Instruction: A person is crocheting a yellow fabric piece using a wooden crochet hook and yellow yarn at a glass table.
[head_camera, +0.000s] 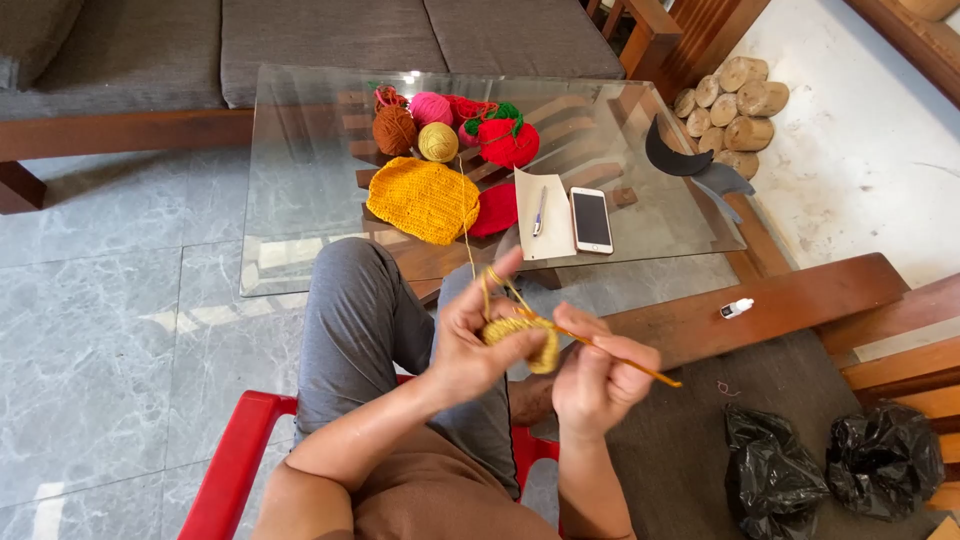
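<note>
The left hand (470, 335), raised before the lap, holds a small yellow crochet piece (522, 335) in its grip, its yarn strand (466, 225) running up to the yellow ball (438, 142) on the glass surface (300, 180). The right hand (595, 375), fingers curled, holds a crochet hook (630, 362) tipped into the piece. A pulled strand could likely roll the ball off or slip a loop.
</note>
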